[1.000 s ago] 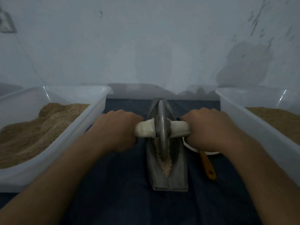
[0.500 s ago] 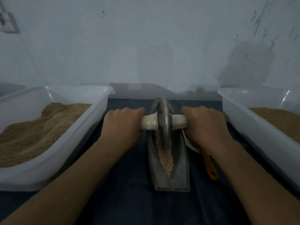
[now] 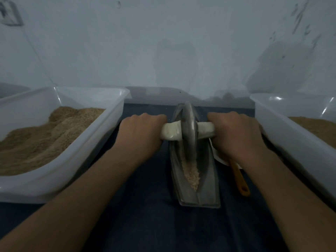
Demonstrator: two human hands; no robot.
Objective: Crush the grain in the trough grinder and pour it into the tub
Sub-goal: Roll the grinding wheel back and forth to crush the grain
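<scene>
Dark-blue table (image 3: 145, 224) centre: both hands' fingers (image 3: 145, 118) wrapped on white axle handle (image 3: 171, 132); keep grey metal wheel (image 3: 189, 131) upright w/ even pressure over tan grain (image 3: 190, 172).

No txt, labels, brands or nos. I can read anywhere. The tubs (image 3: 76, 142) either side of me are plain, the grinder trough (image 3: 205, 179) has no marking I can see, and the thing on the wall (image 3: 11, 13) top left is too blurred to tell.

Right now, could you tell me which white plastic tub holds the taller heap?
The white plastic tub on the left; its brown meal is mounded, the right tub's lies low.
</scene>
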